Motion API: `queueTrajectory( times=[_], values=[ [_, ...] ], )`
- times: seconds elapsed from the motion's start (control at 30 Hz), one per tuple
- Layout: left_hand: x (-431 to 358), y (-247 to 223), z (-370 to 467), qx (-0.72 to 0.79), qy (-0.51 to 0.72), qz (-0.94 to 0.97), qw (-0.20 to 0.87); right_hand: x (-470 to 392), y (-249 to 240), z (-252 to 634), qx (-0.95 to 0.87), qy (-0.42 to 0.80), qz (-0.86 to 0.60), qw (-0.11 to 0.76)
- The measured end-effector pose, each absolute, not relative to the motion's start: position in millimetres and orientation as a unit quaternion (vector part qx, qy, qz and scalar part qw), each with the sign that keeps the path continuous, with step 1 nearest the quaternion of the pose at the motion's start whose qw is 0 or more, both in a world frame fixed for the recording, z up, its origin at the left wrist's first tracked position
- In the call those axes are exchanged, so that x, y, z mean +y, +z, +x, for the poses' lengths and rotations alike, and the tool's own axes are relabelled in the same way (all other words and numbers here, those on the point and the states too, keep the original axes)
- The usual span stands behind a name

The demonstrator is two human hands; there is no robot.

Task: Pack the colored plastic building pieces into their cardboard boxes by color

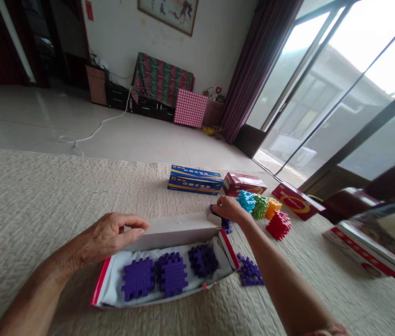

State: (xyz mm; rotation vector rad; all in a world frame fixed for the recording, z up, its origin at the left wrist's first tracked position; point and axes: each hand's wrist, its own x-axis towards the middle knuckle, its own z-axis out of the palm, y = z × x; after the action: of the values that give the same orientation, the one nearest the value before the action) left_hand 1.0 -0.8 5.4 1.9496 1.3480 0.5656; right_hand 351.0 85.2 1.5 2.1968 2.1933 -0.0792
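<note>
An open white box with red ends (227,249) lies before me, lined with pale cloth. Inside it are three flat purple interlocking foam-like tiles: a left tile (138,278), a middle tile (172,274) and a right tile (203,260). Over the box's back left corner is my left hand (113,235), thumb and fingers apart, holding nothing visible. Beyond the back right corner, my right hand (228,208) has its fingers closed on a purple interlocking tile (225,225), partly hidden beneath it. Another purple tile (250,270) lies on the quilted cover, right of the box.
Blue (251,200), green (260,206), orange (273,208) and red (279,225) assembled cubes sit to the right. Behind stand a blue box (194,180) and a red box (244,183). Farther right are another red box (297,200) and a white-and-red box (365,249).
</note>
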Motion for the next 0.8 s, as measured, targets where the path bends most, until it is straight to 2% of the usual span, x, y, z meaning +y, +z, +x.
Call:
queueTrajectory(
  times=[0.3, 0.47, 0.67, 0.8],
  values=[
    [1, 1, 0, 0.507, 0.230, 0.754, 0.349, 85, -1, 353, 0.704, -0.027, 0.709, -0.025],
    [3, -2, -2, 0.504, 0.240, 0.744, 0.367, 69, 14, 356, 0.718, -0.028, 0.693, -0.059],
    [1, -5, -2, 0.487, 0.279, 0.743, 0.365, 13, 40, 340, 0.725, -0.037, 0.646, -0.234],
    [-7, -8, 0, 0.496, 0.335, 0.718, 0.356, -39, 42, 308, 0.756, -0.097, 0.579, -0.288]
  ],
)
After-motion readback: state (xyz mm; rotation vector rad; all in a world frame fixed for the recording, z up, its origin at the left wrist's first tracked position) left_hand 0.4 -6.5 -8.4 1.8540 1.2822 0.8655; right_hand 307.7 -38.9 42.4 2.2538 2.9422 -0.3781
